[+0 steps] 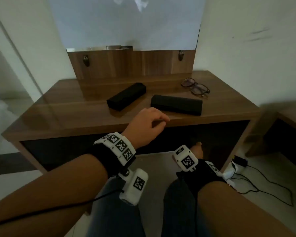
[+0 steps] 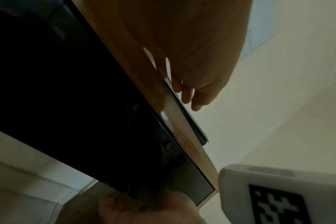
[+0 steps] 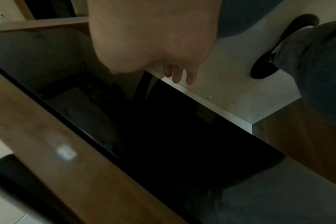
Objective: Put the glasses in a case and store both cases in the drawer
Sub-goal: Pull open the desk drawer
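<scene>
Two black glasses cases lie shut on the wooden table (image 1: 72, 110): a shorter case (image 1: 126, 96) at the centre, a longer case (image 1: 176, 104) to its right. Dark-framed glasses (image 1: 195, 87) lie unfolded behind the longer case. My left hand (image 1: 161, 119) hovers at the table's front edge, just short of the longer case, fingers loosely curled and holding nothing. In the left wrist view that hand (image 2: 190, 97) hangs beside the case's edge (image 2: 190, 119). My right hand (image 1: 197, 147) is lower, in front of the dark opening (image 1: 72, 151) under the tabletop; its fingers (image 3: 177, 75) hang relaxed and empty.
A wooden back panel (image 1: 132, 64) with a covered mirror stands at the table's rear. Another low wooden unit (image 1: 289, 120) stands at the right. A black plug and cables (image 1: 241, 162) lie on the floor by the table's right leg. My knees (image 1: 116, 211) are below.
</scene>
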`<action>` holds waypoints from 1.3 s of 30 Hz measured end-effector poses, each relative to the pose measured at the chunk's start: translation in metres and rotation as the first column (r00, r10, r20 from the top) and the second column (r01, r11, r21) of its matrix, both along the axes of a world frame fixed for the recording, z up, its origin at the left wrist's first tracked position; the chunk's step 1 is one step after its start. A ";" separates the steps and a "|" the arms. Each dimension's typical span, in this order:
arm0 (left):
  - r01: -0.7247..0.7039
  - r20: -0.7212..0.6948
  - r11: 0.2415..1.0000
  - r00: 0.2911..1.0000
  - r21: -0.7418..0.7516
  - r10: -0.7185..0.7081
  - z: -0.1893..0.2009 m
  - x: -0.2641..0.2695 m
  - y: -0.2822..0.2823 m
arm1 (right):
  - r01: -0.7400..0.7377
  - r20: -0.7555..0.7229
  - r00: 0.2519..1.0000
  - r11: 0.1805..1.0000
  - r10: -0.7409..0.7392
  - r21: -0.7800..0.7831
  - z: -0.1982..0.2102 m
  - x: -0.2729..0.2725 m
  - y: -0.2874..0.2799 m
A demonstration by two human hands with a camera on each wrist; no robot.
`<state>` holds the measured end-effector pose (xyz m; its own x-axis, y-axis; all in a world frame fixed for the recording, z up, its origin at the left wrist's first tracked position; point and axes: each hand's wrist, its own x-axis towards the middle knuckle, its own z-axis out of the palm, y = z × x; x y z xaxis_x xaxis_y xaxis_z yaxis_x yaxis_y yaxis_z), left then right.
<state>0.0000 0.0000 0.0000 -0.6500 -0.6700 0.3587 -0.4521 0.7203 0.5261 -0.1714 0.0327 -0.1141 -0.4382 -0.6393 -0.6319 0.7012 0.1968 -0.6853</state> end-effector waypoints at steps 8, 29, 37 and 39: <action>0.010 0.092 0.989 0.996 -0.145 0.004 -0.017 -0.006 -0.014 | 0.030 0.176 0.984 0.996 -0.015 -0.083 -0.020 -0.001 -0.011; -0.015 0.149 0.979 0.988 -0.205 0.047 -0.028 -0.002 0.008 | 0.199 0.042 0.978 0.970 -0.206 0.139 0.001 0.007 0.028; 0.002 0.146 0.999 0.989 -0.038 0.004 -0.018 0.005 0.020 | 0.453 -0.508 0.701 0.863 -0.500 -0.224 0.059 0.004 0.048; -0.041 0.208 0.999 0.977 0.001 0.040 -0.017 0.005 0.020 | 0.230 -0.587 0.727 0.931 -0.357 -0.282 0.076 0.007 0.050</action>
